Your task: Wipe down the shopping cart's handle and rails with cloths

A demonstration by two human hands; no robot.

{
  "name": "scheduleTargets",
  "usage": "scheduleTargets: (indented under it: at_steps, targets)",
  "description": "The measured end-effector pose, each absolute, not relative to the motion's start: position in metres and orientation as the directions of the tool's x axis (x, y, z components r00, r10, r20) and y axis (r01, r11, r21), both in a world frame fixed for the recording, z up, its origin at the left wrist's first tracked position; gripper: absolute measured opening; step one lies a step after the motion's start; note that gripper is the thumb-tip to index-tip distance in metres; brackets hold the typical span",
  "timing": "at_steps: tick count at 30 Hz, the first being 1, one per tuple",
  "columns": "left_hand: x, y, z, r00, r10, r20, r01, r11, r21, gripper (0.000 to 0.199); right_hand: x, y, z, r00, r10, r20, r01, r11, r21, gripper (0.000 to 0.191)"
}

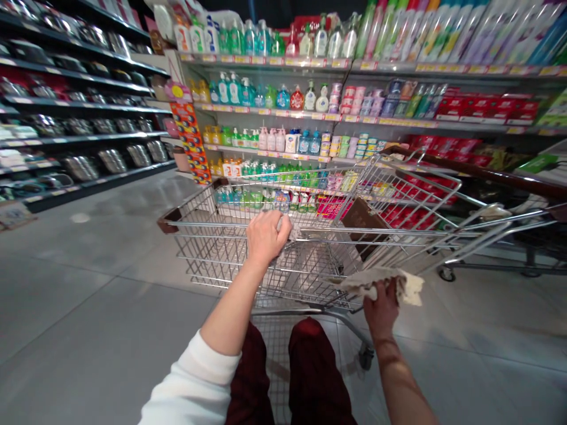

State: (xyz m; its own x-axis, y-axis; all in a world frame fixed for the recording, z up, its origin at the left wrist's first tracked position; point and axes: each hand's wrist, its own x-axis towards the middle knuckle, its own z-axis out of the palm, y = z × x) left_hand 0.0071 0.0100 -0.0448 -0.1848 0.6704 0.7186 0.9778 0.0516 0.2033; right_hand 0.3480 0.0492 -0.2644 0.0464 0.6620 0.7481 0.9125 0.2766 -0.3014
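A metal wire shopping cart with brown plastic corners [169, 220] stands side-on in front of me. My left hand [267, 236] is closed on the near top rail of the basket, roughly at its middle. A bit of pale cloth [295, 229] shows at the rail just right of that hand. Lower and to the right, my right hand [384, 304] grips a crumpled off-white cloth [410, 288] against the near side of the cart. Inside the basket, toward the handle, is a brown panel [363, 223].
Shelves [274, 61] of pump bottles, cans and boxes run behind the cart. Metal pots [82, 167] fill shelving at the left. Another cart's wheel [446, 273] is at the right. My knees [310, 354] are just below the basket, and grey tiled floor [88, 319] surrounds the cart.
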Motion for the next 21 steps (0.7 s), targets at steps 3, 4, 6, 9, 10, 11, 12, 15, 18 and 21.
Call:
scheduleTargets:
  at_steps: [3,4,6,9,10,11,12,15,18,21]
  targets:
    - [0.007,0.010,-0.045,-0.179,0.674,0.716,0.979,0.054,0.194,0.032,0.340,0.039,-0.296,-0.039,0.673,0.739,0.916,0.319,-0.242,0.030]
    - [0.006,0.011,-0.045,-0.177,0.674,0.717,0.980,0.053,0.193,0.032,0.339,0.037,-0.300,-0.052,0.656,0.753,0.914,0.335,-0.229,0.028]
    - [0.006,0.011,-0.045,-0.173,0.674,0.719,0.980,0.047,0.192,0.032,0.338,0.037,-0.300,-0.050,0.628,0.777,0.912,0.346,-0.221,0.027]
    - [0.006,0.011,-0.046,-0.175,0.671,0.721,0.980,0.047,0.194,0.032,0.346,0.041,-0.286,-0.044,0.604,0.795,0.902,0.366,-0.229,0.029]
    - [0.006,0.011,-0.046,-0.176,0.671,0.720,0.980,0.048,0.194,0.032,0.352,0.043,-0.277,-0.042,0.601,0.798,0.894,0.379,-0.239,0.029]
    - [0.006,0.011,-0.046,-0.177,0.671,0.720,0.980,0.050,0.194,0.032,0.358,0.045,-0.267,-0.030,0.594,0.804,0.885,0.391,-0.255,0.030]
    - [0.006,0.011,-0.046,-0.177,0.672,0.719,0.980,0.051,0.194,0.032,0.366,0.047,-0.255,-0.008,0.579,0.815,0.874,0.399,-0.276,0.032]
    - [0.006,0.011,-0.046,-0.168,0.669,0.724,0.981,0.044,0.187,0.032,0.392,0.058,-0.205,0.171,0.460,0.872,0.862,0.360,-0.358,0.036]
    - [0.005,0.011,-0.047,-0.160,0.660,0.734,0.983,0.036,0.182,0.033,0.415,0.075,-0.152,0.293,0.337,0.895,0.883,0.263,-0.388,0.048]
    - [0.005,0.011,-0.047,-0.162,0.659,0.735,0.982,0.038,0.183,0.033,0.426,0.095,-0.123,0.258,0.312,0.914,0.900,0.268,-0.345,0.060]
